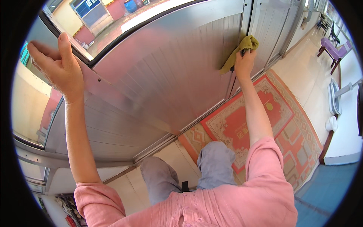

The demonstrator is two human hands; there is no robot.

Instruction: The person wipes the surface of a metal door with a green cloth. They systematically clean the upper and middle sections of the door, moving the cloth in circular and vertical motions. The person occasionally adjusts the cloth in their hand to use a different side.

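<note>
My right hand (245,62) is closed on a yellow-green cloth (233,58), at the right edge of a silver metal door panel (162,72). Dark bits show beside the fingers and under the cloth; I cannot tell whether they belong to a door handle. Raised at the upper left, my left hand (62,72) has its thumb apart from its bent fingers, with nothing visible in it. It is by the corner of the door's window frame (90,63), and whether it touches the frame is unclear.
A red patterned mat (242,121) lies over a larger rug (298,159) at the door's foot. Further right are a purple-covered chair (334,51), a grey-and-white basin-like item (334,96) and a blue surface (329,193). Through the glass, a blue barrel (130,6) stands outside.
</note>
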